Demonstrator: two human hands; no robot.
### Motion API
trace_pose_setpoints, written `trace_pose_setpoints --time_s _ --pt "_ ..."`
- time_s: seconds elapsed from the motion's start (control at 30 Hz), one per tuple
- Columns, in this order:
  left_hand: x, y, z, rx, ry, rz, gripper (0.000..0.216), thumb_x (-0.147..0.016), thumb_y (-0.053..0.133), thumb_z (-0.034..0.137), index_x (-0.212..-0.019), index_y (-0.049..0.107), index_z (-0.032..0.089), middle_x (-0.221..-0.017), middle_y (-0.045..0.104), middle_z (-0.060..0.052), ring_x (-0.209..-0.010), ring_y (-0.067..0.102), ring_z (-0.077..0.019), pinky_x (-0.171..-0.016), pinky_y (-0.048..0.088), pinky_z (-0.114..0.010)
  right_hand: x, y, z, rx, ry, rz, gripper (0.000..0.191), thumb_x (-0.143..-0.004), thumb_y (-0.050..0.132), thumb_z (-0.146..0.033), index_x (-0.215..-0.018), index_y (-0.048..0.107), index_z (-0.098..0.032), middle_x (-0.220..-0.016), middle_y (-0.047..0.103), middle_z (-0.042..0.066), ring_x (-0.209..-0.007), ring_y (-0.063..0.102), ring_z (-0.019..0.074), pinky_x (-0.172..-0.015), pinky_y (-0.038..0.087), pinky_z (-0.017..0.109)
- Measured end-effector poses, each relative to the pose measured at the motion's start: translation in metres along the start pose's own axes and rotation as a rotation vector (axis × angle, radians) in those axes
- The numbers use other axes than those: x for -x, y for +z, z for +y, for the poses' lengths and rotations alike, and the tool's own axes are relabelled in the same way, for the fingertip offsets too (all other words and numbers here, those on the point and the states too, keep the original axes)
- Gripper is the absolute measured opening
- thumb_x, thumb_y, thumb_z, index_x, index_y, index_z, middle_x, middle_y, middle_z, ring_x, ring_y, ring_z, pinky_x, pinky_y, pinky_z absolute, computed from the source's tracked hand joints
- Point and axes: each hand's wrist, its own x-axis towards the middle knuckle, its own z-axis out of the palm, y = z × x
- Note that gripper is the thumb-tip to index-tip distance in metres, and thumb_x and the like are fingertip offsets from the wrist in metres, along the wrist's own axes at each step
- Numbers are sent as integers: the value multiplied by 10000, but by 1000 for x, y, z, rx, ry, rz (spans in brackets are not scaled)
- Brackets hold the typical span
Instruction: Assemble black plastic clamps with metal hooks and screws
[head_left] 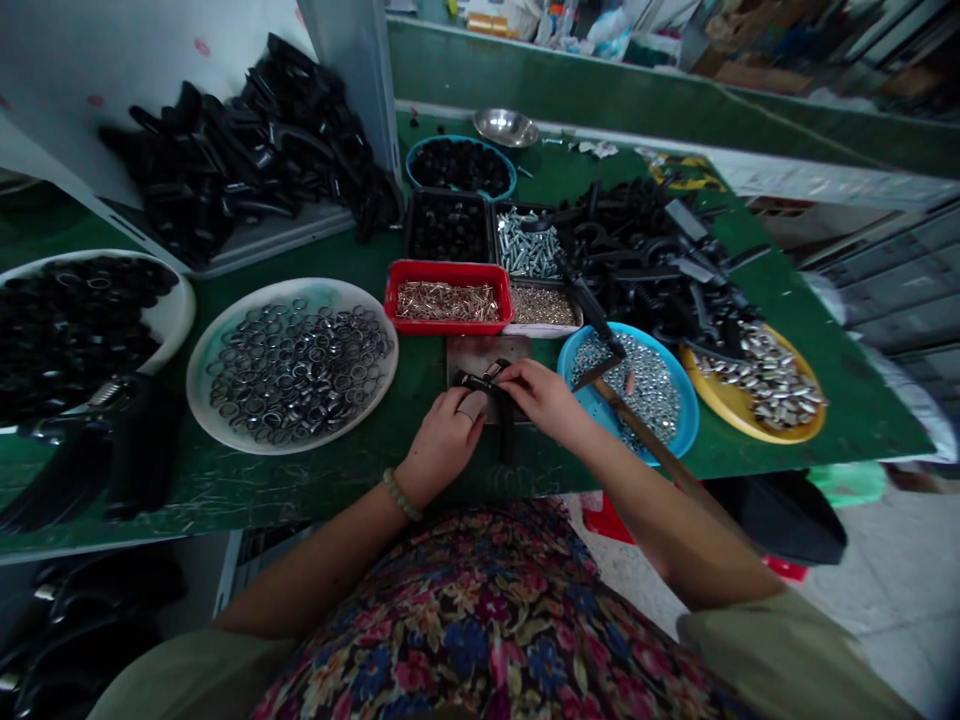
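My left hand (442, 440), with a ring and a beaded bracelet, is closed around a black curved part (505, 425). That part lies over a flat metal plate (457, 352) on the bench, and its narrow end points toward my body. The fingers of my right hand (546, 398) are pinched together at the part's upper end; whatever is between the fingertips is too small to make out. Just right of that hand, a hammer (637, 425) with a wooden handle rests across a blue basin (688, 400) of small shiny metal pieces.
Beyond the plate are a red tray (450, 327) of copper-coloured pins and a box of screws (529, 245). Metal rings fill a white tray (196, 385) at left. Black parts (645, 250) are heaped at right, near a yellow basin (750, 425) of metal pieces.
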Motion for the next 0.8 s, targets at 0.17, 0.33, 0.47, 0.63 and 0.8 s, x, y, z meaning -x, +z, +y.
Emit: trace_pose_setpoints --time_s 0.17,0.33,0.47,0.63,0.8 --pt "1 0 0 2 -6 -10 224 -937 483 207 -1142 567 169 -1123 564 -107 -1047 538 -235 -949 499 -393 0 11 9 190 -123 -14 122 -948 480 -204 -896 589 -180 -887 597 72 -855 591 195 -791 506 341" --pt "2 2 -1 1 1 9 231 -938 484 214 -1150 561 166 -1129 559 -106 -1052 537 -234 -956 498 -387 4 13 10 290 -174 -38 173 -971 423 -196 -947 593 -173 -915 594 89 -892 592 207 -821 517 352" --pt "2 2 -2 -5 9 9 238 -936 483 208 -1154 559 151 -1116 559 -107 -1041 537 -236 -956 497 -386 6 16 9 356 -199 -4 180 -970 423 -192 -958 600 -160 -913 601 99 -889 593 211 -828 526 354" --pt "2 2 -2 -24 19 11 237 -939 479 216 -1144 569 137 -1110 561 -115 -1036 534 -244 -953 499 -394 10 19 10 511 -271 -11 223 -975 400 -179 -983 618 -137 -923 622 122 -904 591 229 -841 527 369" --pt "2 3 -2 -56 28 8 248 -945 468 223 -1161 558 144 -1117 556 -115 -1035 536 -244 -944 502 -394 13 20 12 553 -297 -9 244 -981 391 -178 -992 627 -118 -923 635 125 -902 589 223 -835 531 358"
